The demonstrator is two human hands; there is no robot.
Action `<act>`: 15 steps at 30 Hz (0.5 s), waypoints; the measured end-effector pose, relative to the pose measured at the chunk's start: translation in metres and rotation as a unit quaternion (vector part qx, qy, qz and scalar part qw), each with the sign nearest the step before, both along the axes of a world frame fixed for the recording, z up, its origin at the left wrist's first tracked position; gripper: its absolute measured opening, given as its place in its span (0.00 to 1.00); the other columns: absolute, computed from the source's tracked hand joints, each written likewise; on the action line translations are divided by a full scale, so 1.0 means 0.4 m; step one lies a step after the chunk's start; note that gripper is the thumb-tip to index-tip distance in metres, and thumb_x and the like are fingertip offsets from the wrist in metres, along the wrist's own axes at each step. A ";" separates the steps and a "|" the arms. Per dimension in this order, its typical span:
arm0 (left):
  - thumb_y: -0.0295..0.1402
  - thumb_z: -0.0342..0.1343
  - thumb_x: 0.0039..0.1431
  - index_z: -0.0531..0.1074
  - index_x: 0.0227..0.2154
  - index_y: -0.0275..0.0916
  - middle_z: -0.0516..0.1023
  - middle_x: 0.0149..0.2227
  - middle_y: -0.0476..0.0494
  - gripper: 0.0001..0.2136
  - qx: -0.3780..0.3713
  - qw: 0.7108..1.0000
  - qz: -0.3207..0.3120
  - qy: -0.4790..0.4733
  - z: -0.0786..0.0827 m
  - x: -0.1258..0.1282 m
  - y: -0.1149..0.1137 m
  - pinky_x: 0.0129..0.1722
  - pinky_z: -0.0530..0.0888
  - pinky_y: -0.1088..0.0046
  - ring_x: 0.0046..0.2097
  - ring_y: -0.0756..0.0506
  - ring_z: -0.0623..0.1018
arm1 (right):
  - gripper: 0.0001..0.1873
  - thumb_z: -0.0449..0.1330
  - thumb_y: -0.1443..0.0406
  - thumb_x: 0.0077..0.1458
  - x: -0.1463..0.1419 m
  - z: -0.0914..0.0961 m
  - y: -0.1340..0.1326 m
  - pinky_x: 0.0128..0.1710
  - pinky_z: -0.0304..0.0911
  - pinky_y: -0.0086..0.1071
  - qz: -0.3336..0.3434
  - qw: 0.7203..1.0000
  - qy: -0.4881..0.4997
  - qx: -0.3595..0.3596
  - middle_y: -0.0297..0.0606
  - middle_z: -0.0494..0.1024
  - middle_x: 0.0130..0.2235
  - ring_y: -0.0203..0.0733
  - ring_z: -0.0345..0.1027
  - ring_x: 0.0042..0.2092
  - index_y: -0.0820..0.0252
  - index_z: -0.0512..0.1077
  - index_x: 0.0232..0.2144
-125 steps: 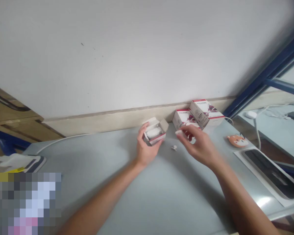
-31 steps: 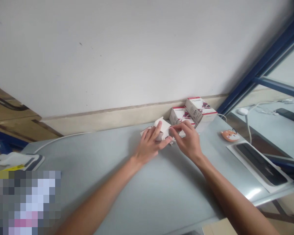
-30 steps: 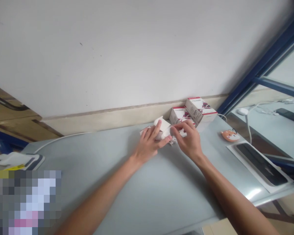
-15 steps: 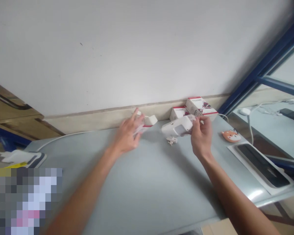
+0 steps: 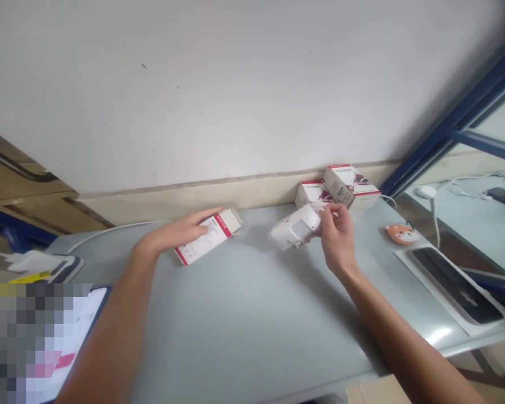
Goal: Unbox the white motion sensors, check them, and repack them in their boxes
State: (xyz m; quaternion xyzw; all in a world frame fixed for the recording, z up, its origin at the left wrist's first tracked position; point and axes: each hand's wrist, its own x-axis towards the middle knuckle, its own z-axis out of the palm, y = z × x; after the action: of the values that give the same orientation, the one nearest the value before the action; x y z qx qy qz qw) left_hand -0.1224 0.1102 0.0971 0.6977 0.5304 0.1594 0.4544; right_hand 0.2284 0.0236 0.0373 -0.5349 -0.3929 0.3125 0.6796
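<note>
White plug adapter (image 5: pixel 295 229) pinched in the right hand (image 5: pixel 337 238), left hand (image 5: pixel 177 231) on a slim carton.

Head view: the adapter is a boxy white body with a grey rectangular panel on its face. It is held tilted above the grey table (image 5: pixel 244 320), just in front of two white cartons with red edges (image 5: pixel 345 185) by the beige skirting (image 5: pixel 185 210). The right hand's fingertips (image 5: pixel 331 209) close narrowly on its far end. The left hand lies almost flat, fingers stretched across the slim white carton with a red stripe (image 5: pixel 202 244), which sits at a slant. An orange fox-face trinket (image 5: pixel 402 234) rests off to the right.
</note>
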 end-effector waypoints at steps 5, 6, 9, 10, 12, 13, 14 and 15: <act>0.30 0.55 0.57 0.74 0.63 0.47 0.75 0.65 0.42 0.29 0.244 0.962 -0.033 0.118 -0.030 0.026 0.008 0.57 0.74 0.59 0.61 0.34 0.75 | 0.13 0.62 0.53 0.64 -0.009 -0.004 -0.003 0.18 0.66 0.31 0.012 1.000 0.011 -0.009 0.27 0.70 0.26 0.37 0.65 0.23 0.51 0.63 0.36; 0.30 0.52 0.60 0.76 0.61 0.46 0.76 0.64 0.42 0.25 0.285 0.951 -0.019 0.122 -0.037 0.050 0.000 0.64 0.68 0.53 0.65 0.33 0.72 | 0.14 0.62 0.53 0.64 -0.010 -0.004 -0.004 0.18 0.66 0.31 0.016 1.000 0.018 -0.016 0.26 0.70 0.26 0.37 0.65 0.22 0.51 0.63 0.36; 0.34 0.49 0.69 0.74 0.60 0.46 0.78 0.59 0.40 0.20 0.274 0.962 -0.007 0.019 -0.069 0.154 -0.052 0.64 0.68 0.54 0.60 0.37 0.75 | 0.15 0.63 0.52 0.63 -0.017 -0.004 -0.007 0.18 0.67 0.31 0.040 0.998 0.030 -0.043 0.26 0.71 0.25 0.37 0.66 0.22 0.52 0.64 0.36; 0.38 0.49 0.71 0.71 0.63 0.47 0.78 0.59 0.40 0.20 0.214 0.975 -0.021 -0.050 -0.085 0.192 -0.075 0.61 0.72 0.58 0.58 0.39 0.77 | 0.15 0.64 0.52 0.62 -0.020 -0.004 -0.008 0.18 0.67 0.31 0.051 0.997 0.031 -0.050 0.26 0.72 0.25 0.37 0.66 0.22 0.53 0.64 0.36; 0.46 0.49 0.73 0.66 0.67 0.49 0.78 0.60 0.40 0.23 0.076 0.981 -0.044 -0.175 -0.126 0.260 -0.121 0.58 0.74 0.61 0.58 0.40 0.78 | 0.17 0.64 0.51 0.61 -0.027 -0.006 -0.010 0.18 0.68 0.31 0.066 0.995 0.034 -0.061 0.27 0.73 0.26 0.37 0.67 0.23 0.53 0.64 0.35; 0.49 0.50 0.73 0.67 0.66 0.47 0.79 0.59 0.39 0.24 0.017 0.972 -0.050 -0.227 -0.148 0.285 -0.139 0.55 0.75 0.62 0.58 0.39 0.79 | 0.18 0.64 0.50 0.61 -0.031 -0.007 -0.010 0.18 0.69 0.31 0.072 0.995 0.036 -0.067 0.27 0.73 0.26 0.37 0.67 0.23 0.53 0.64 0.35; 0.52 0.50 0.72 0.68 0.65 0.46 0.79 0.59 0.38 0.25 -0.033 0.961 -0.049 -0.270 -0.170 0.305 -0.154 0.53 0.76 0.62 0.57 0.38 0.79 | 0.18 0.65 0.50 0.60 -0.034 -0.008 -0.011 0.18 0.69 0.31 0.077 0.994 0.037 -0.073 0.27 0.73 0.26 0.37 0.67 0.23 0.53 0.64 0.35; 0.53 0.53 0.71 0.70 0.63 0.44 0.80 0.58 0.37 0.26 -0.071 0.949 -0.046 -0.304 -0.190 0.318 -0.165 0.51 0.76 0.63 0.56 0.38 0.80 | 0.19 0.65 0.49 0.60 -0.036 -0.008 -0.012 0.18 0.70 0.31 0.082 0.993 0.038 -0.079 0.27 0.73 0.26 0.37 0.68 0.24 0.53 0.64 0.35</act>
State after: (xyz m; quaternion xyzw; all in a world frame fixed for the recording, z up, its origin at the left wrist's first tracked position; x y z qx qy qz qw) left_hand 0.0046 0.0443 0.0212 0.6058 0.3447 0.3051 0.6489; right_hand 0.2138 0.0188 0.0340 -0.5410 -0.3835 0.4172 0.6215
